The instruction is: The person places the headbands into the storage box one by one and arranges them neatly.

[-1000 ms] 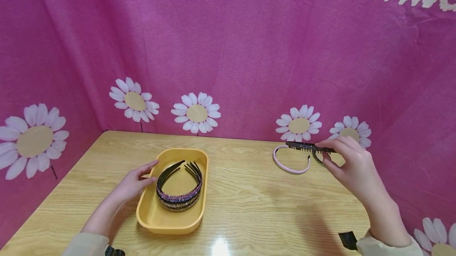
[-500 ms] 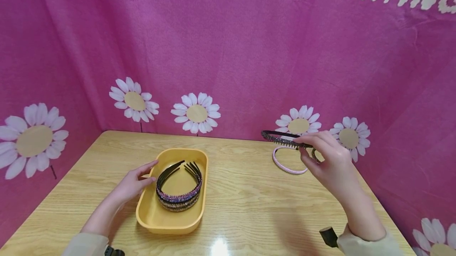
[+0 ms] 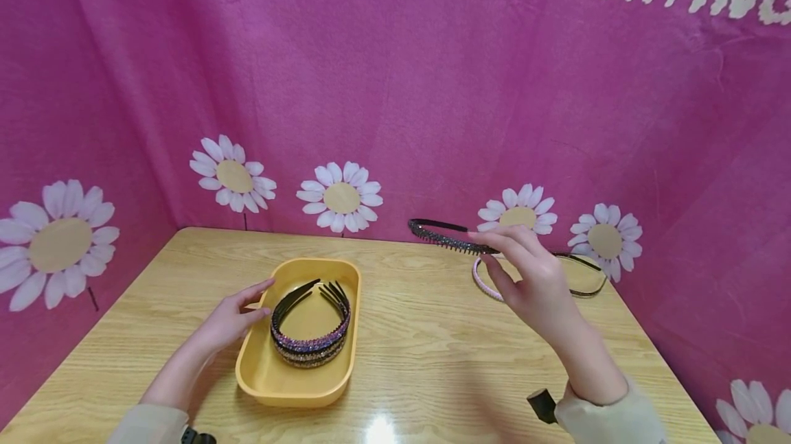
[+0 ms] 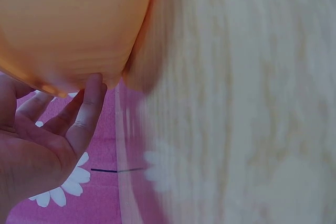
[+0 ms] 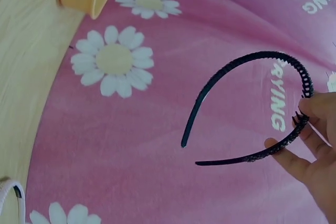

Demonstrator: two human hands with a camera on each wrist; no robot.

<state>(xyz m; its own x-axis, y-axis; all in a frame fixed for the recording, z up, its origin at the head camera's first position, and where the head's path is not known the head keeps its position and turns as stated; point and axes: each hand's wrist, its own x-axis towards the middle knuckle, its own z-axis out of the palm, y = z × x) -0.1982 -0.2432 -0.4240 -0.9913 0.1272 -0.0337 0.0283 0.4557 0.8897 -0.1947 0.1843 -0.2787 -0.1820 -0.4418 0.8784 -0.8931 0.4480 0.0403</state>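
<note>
In the head view my left hand (image 3: pixel 230 318) holds the left rim of a yellow plastic bin (image 3: pixel 296 396), the thumb over the edge; the left wrist view shows fingertips against the bin's outer wall. Nested inside the bin lie several glittery headbands (image 3: pixel 311 344), one with purple-pink stones. My right hand (image 3: pixel 534 279) pinches a dark, glittery, toothed headband (image 3: pixel 441 235) between thumb and fingers, raised above the table. Both free ends of this headband (image 5: pixel 257 55) show in the right wrist view. Behind my right hand, a pink headband (image 3: pixel 484 283) and a thin dark headband (image 3: pixel 587 293) lie on the table, partly hidden.
A light wood table (image 3: pixel 408 334) carries everything. Pink cloth (image 3: pixel 395 87) with printed daisies and lettering hangs at the back and both sides, close to the table's edges. A black wrist device (image 3: pixel 542 405) sits by the right sleeve.
My right hand has moved left with the held headband, swinging it farther from the side cloth and uncovering the thin dark headband. The left hand and the bin have stayed put.
</note>
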